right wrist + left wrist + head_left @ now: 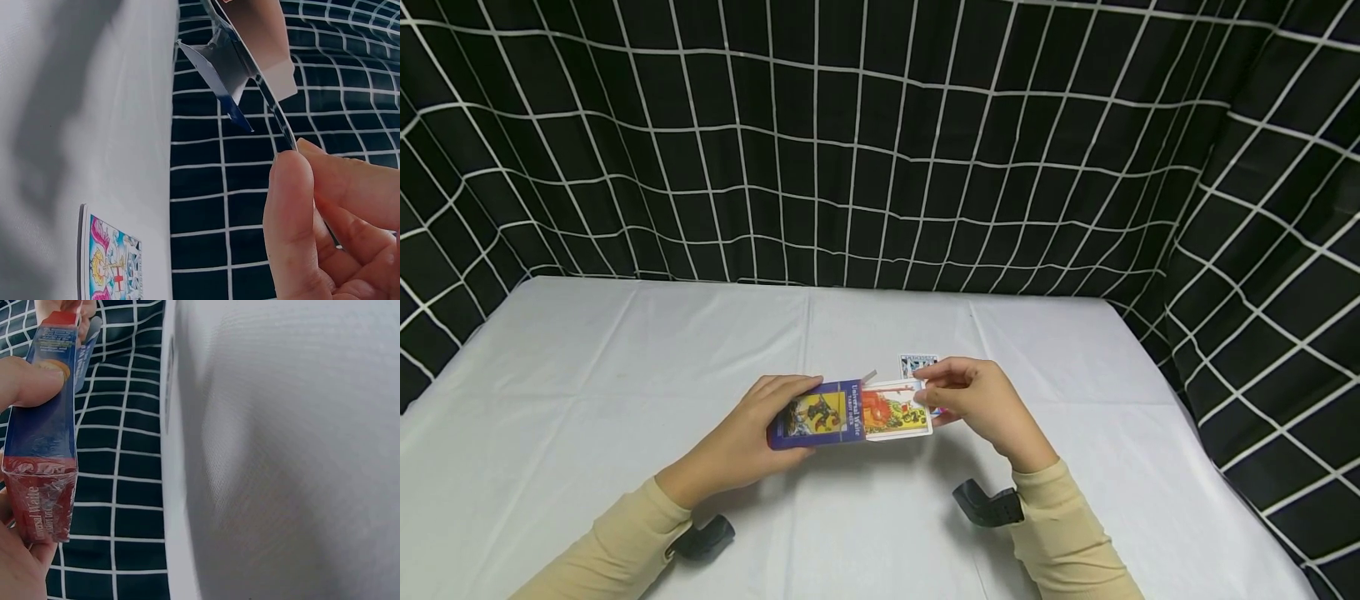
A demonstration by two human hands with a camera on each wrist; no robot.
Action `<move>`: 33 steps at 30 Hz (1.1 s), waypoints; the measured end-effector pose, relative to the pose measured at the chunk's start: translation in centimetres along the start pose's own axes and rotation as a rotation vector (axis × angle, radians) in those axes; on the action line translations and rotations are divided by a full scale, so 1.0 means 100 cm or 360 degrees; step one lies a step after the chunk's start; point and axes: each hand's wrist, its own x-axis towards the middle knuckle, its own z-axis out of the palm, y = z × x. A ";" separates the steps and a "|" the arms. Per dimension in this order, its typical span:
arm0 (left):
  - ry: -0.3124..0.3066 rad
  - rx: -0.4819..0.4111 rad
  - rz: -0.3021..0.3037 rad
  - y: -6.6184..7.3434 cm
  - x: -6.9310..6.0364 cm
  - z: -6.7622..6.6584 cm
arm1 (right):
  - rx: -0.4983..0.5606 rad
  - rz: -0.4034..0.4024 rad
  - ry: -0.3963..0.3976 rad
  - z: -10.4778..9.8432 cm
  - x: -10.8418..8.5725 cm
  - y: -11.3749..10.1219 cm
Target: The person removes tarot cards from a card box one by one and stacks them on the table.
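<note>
My left hand (745, 437) grips a blue tarot deck box (817, 417) from its left end, above the white table. The left wrist view shows the thumb on the box's narrow blue side and the box's red end (40, 506). My right hand (985, 404) pinches a tarot card (895, 412) between thumb and fingers. This card lies half inside the box's right end. Seen nearly edge-on in the right wrist view, it bends slightly beside a raised flap (215, 75). A Judgement card (115, 262) lies face up on what looks like a thin stack, partly hidden behind my right hand in the head view.
A white cloth covers the table (625, 358). Behind it and at the sides hangs a black curtain (880, 150) with a white grid. Dark wrist-worn devices sit at the left cuff (703, 540) and right cuff (988, 504).
</note>
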 end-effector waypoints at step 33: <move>0.0004 0.0006 -0.0008 0.003 -0.001 -0.001 | -0.0018 0.0002 -0.0013 -0.011 -0.001 -0.001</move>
